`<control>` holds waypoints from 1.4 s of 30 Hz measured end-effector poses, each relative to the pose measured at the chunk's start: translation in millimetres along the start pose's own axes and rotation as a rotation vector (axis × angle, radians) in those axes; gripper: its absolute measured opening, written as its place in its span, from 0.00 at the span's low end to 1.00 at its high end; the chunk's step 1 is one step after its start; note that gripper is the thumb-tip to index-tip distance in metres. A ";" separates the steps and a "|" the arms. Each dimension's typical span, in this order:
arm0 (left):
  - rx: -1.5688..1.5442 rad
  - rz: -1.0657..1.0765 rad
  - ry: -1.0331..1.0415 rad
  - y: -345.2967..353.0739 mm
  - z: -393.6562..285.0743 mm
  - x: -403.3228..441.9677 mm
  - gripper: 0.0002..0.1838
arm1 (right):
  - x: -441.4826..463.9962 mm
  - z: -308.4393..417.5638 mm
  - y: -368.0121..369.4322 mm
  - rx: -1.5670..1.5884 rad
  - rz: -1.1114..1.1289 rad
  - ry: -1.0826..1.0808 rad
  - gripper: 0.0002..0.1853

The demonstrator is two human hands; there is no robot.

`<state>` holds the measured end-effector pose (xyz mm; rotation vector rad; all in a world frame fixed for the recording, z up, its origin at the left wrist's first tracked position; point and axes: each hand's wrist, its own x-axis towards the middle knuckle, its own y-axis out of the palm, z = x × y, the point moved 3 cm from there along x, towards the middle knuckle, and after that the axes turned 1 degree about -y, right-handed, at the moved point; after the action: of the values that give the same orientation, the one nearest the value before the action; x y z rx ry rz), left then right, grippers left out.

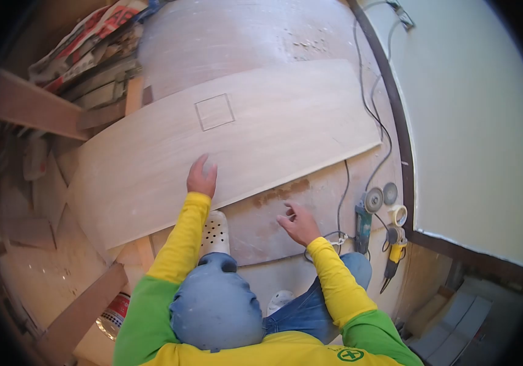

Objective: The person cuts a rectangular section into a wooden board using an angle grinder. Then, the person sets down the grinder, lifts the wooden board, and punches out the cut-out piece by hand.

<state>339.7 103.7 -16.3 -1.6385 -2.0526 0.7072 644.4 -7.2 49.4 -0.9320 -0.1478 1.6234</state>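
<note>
My left hand [202,177] is over the near part of a large pale board [286,122], thumb and fingers apart, holding nothing visible. Whether it touches the board I cannot tell. A rectangle [215,112] is drawn in dark lines on that board, beyond the hand. My right hand [301,226] hovers in front of the board's near edge, above the floor sheet [261,235]. Its fingers are bent but apart, with nothing seen between them. To its right lies a teal angle grinder [364,222] with a grey disc on its head.
Beside the grinder are a loose disc [389,194], a tape roll [398,215] and a yellow power tool [394,256]. Black cords [374,116] run along the right, near a white panel [475,122]. Wood pieces [36,104] stand left. A can [114,317] sits lower left.
</note>
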 end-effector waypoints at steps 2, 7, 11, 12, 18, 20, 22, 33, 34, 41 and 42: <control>0.035 0.038 0.110 6.1 11.9 -31.7 0.25 | -2.2 0.5 7.1 0.012 0.080 -0.044 0.30; 0.103 0.103 0.084 -27.0 28.1 -104.0 0.27 | -22.1 18.1 7.0 0.010 0.130 -0.130 0.29; 0.269 0.265 -0.064 -56.5 66.0 -160.0 0.40 | -41.4 38.3 11.9 0.086 0.230 -0.228 0.29; 0.325 0.466 -0.120 -52.0 74.3 -176.9 0.45 | -46.8 41.2 13.4 0.092 0.244 -0.247 0.29; 0.285 0.671 -0.300 -47.5 67.1 -202.6 0.58 | -63.8 26.8 27.9 0.059 0.331 -0.280 0.29; 0.364 0.731 -0.304 -48.4 63.8 -199.7 0.58 | -65.2 20.4 26.2 0.044 0.360 -0.198 0.29; 0.364 0.724 -0.334 -50.2 64.9 -199.1 0.58 | -66.0 11.4 25.3 0.005 0.367 -0.184 0.29; 0.293 0.726 -0.371 -39.9 63.5 -199.9 0.60 | -79.9 -9.2 5.5 -0.031 0.317 -0.132 0.28; 0.319 0.713 -0.379 -39.7 62.5 -198.7 0.60 | -79.2 -12.9 3.4 -0.030 0.304 -0.124 0.28; 0.369 0.727 -0.409 -36.5 58.3 -194.5 0.62 | -77.8 -20.8 -2.1 -0.034 0.265 -0.121 0.28; 0.371 0.734 -0.408 -36.7 58.3 -195.0 0.62 | -78.3 -20.0 -1.1 -0.027 0.275 -0.128 0.27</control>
<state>318.8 -100.6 -41.0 -2.1271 -1.3597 1.6674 656.5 -83.0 74.5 -0.8989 -0.1342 1.9406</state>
